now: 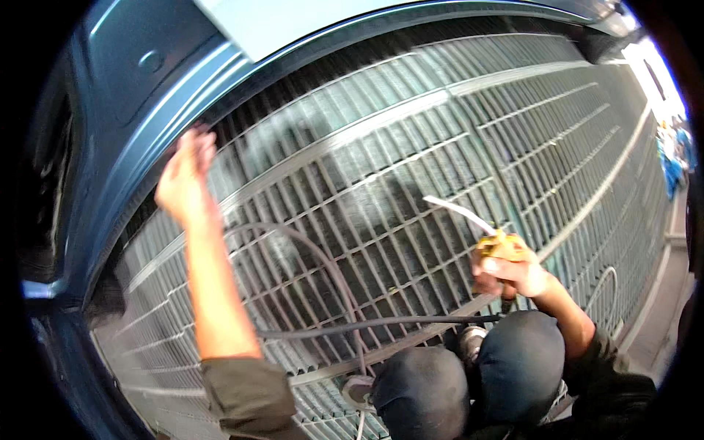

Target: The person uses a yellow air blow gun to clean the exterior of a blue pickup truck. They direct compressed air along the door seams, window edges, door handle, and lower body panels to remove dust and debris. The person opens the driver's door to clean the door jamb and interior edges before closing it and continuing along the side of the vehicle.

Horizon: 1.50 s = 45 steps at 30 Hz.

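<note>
In my right hand (pixel 506 271) is a yellow hand tool (pixel 506 248) with a thin white tube (pixel 462 211) sticking out toward the upper left. My fingers are closed round its body, and it resembles an air gun, though its lower part is hidden. A dark hose (pixel 381 323) runs across to just below this hand; the joint cannot be made out. My left hand (pixel 187 180) is raised beside the lower edge of a blue car body (pixel 147 125). Motion smears its fingers, and whether they touch the car or hold anything cannot be told.
Beneath me lies a metal grating (pixel 411 161) with long bars. A thinner grey hose (pixel 323 257) loops over it, near a round grey piece (pixel 359 392). My bent knees (pixel 422 392) are close in front. Blue items (pixel 671 161) stand at the far right.
</note>
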Each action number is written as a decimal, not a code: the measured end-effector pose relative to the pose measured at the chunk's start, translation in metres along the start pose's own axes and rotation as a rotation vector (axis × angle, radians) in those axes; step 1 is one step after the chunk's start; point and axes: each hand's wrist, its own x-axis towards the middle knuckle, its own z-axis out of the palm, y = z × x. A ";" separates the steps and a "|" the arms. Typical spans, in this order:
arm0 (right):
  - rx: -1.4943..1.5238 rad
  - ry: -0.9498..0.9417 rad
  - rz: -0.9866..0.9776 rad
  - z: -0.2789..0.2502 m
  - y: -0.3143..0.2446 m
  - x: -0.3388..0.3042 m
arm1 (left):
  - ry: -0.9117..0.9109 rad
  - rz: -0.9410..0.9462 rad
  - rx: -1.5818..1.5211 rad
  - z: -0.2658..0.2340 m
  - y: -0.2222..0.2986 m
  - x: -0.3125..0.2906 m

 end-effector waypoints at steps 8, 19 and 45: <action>-0.109 -0.160 -0.014 0.008 0.000 0.017 | -0.094 -0.052 -0.573 -0.145 -0.039 0.065; -0.146 0.033 0.072 0.020 -0.019 -0.006 | -0.225 -0.230 -0.582 0.134 -0.015 -0.048; -0.140 0.091 -0.070 0.089 -0.023 0.029 | 0.338 -0.139 -0.720 -0.048 -0.014 0.008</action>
